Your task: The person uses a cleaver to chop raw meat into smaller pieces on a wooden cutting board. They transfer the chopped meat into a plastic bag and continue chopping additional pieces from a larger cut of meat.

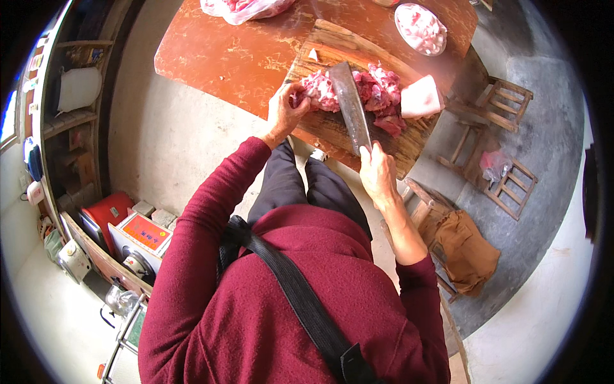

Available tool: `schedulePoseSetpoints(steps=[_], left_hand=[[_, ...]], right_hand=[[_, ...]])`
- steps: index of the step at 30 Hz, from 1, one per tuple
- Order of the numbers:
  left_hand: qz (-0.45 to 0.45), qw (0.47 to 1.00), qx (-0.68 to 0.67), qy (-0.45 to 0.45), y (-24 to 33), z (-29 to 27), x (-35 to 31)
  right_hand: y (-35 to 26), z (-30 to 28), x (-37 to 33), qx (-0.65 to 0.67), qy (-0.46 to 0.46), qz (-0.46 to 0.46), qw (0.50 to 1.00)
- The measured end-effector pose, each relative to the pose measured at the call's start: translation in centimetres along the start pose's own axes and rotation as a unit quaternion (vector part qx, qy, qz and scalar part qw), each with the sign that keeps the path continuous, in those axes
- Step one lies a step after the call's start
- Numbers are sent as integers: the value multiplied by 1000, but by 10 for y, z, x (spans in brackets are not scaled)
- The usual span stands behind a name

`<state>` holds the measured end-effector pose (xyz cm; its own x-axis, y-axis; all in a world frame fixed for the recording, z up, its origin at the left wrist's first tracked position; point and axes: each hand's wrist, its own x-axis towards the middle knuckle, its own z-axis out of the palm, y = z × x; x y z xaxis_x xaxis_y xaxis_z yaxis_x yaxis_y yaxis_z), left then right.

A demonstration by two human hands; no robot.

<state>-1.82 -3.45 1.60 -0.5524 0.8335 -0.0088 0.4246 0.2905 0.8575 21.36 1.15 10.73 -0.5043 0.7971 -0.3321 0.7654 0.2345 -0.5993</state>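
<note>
Looks like being in the middle of cutting up a big lump of red and white meat (384, 88), laid across a wooden board (350, 42) on the reddish-brown bench (214, 59). Pinching the left end of it with the left hand (288, 110), thumb and fingers curled in. Gripping a big cleaver (350, 105) with the right hand (378, 174), fingers wrapped tight, so hardly able to see the handle. Pointing away from the body with the long blade, right over the meat, with red bits on both sides. Cannot tell from here if cutting deep or just resting on top.

Beside the right end of the meat, a pale, smooth piece (420, 98). Toward the board's left edge, a little white scrap (313, 55). Farther off on the bench, a white bowl (399, 32) full of pale lumps, and a see-through bag (265, 11) with more meat inside.

For the next move, probably best to hold the end firmly, tuck the left fingers well away from the sharp edge, and press or chop straight down. Maybe easy to slip on something so soft and lumpy.
</note>
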Motion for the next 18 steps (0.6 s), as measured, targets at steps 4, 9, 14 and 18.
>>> schedulePoseSetpoints(steps=[4,9,14,18], left_hand=[[-40,999,-30,-14,1,-3,0],[137,986,76,64,11,-1,2],[149,986,71,-5,-1,7,5],[146,987,62,34,-2,15,3]], right_hand=[[3,-2,-3,-5,40,-34,999],[-13,2,-8,-43,-15,-56,997],[-17,19,-1,-92,-61,-23,994],[-14,31,2,-125,-51,-54,989]])
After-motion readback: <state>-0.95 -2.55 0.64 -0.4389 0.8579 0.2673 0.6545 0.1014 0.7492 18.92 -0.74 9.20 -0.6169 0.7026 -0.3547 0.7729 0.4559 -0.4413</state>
